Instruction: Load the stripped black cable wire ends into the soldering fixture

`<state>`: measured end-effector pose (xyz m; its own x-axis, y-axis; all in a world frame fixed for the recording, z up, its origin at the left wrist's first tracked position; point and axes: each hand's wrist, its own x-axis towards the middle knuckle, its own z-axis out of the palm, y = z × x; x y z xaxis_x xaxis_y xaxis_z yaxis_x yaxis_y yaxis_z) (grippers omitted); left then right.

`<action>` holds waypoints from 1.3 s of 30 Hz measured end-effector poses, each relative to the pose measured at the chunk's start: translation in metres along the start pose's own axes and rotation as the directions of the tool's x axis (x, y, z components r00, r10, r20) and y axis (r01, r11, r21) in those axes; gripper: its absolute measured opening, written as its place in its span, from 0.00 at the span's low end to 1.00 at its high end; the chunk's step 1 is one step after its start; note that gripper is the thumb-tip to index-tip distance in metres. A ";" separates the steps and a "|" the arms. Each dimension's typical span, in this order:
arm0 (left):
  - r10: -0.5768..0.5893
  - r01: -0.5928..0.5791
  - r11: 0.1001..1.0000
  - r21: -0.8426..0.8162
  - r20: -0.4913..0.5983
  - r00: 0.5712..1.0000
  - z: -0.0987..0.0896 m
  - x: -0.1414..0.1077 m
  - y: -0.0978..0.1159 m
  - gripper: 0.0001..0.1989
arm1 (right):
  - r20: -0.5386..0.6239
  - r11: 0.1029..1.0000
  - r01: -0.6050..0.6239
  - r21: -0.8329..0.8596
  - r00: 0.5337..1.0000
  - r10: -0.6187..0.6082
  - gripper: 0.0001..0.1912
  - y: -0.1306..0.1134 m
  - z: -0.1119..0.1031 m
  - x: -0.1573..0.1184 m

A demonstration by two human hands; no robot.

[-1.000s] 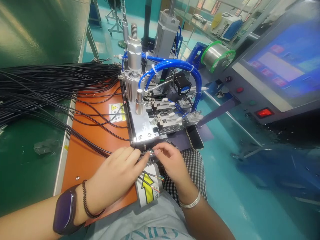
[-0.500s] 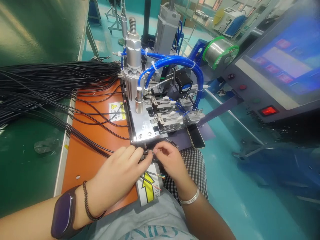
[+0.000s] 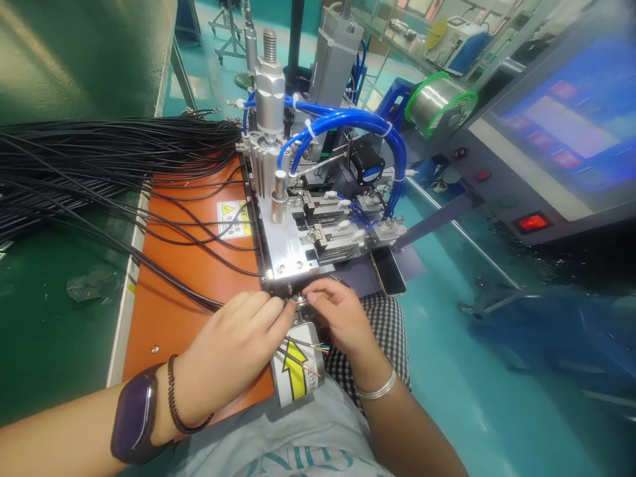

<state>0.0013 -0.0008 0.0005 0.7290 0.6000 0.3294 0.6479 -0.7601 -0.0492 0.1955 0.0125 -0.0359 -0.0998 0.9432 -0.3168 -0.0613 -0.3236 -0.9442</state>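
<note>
A factory room with a shiny teal floor [image 3: 462,397] is seen, and a green counter [image 3: 54,351] runs along the left side. An orange mat [image 3: 169,318] is laid on the counter. A thick bunch of black wires [image 3: 109,149] is spread over the counter and the mat, and many of the wires are led to a metal wire machine [image 3: 293,242]. Blue air hoses [image 3: 348,119] are looped over the top of the machine and are held by white ties. A spool of silver solder wire [image 3: 440,103] is placed behind it, and a big blue screen [image 3: 561,126] and a lit red switch [image 3: 532,222] are set on the right. A phone [image 3: 388,270] is laid just beside the machine.

A small silver wire end [image 3: 301,301] is held at the front edge of the machine, between the two hands. It is pinched by the right hand [image 3: 342,324], so that grip is nearly closed. The left hand [image 3: 233,351] is curled close beside it, over the black wires, but how tight that grip is cannot be told. A white label with a yellow arrow [image 3: 297,366] is stuck below the hands, and thin colored wires [image 3: 313,348] are laid across it. A checked cloth [image 3: 382,338] is seen under the right arm.
</note>
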 end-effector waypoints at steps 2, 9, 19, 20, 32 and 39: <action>0.003 -0.003 1.000 -0.003 -0.015 1.000 0.001 0.000 0.000 0.15 | 0.002 0.997 0.039 -0.066 0.999 -0.039 0.09 -0.003 0.000 0.002; -0.004 0.005 1.000 0.010 -0.034 0.999 0.001 -0.001 0.000 0.13 | 0.017 0.951 0.111 -0.289 0.994 -0.110 0.07 -0.010 -0.002 0.000; -0.007 0.008 1.000 0.030 -0.038 0.999 0.002 0.001 0.001 0.07 | 0.002 0.920 0.113 -0.376 0.993 -0.122 0.09 -0.014 0.002 -0.003; 0.000 0.001 0.999 0.034 -0.050 0.999 0.003 0.000 0.001 0.06 | 0.016 0.913 0.127 -0.388 0.991 -0.131 0.08 -0.015 0.001 -0.003; -0.028 0.027 0.998 0.062 0.009 1.000 -0.004 0.001 0.004 0.05 | 0.041 0.983 -0.050 -0.175 0.997 0.058 0.06 0.001 0.001 0.006; -0.174 0.147 0.977 0.155 0.175 0.969 -0.019 -0.012 0.021 0.11 | -0.040 0.937 0.126 -0.327 0.988 -0.147 0.07 -0.001 0.001 -0.002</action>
<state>0.0016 -0.0284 0.0133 0.6327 0.7570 0.1632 0.7744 -0.6158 -0.1455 0.1952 0.0109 -0.0347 -0.0503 0.9827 -0.1781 0.2543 -0.1598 -0.9538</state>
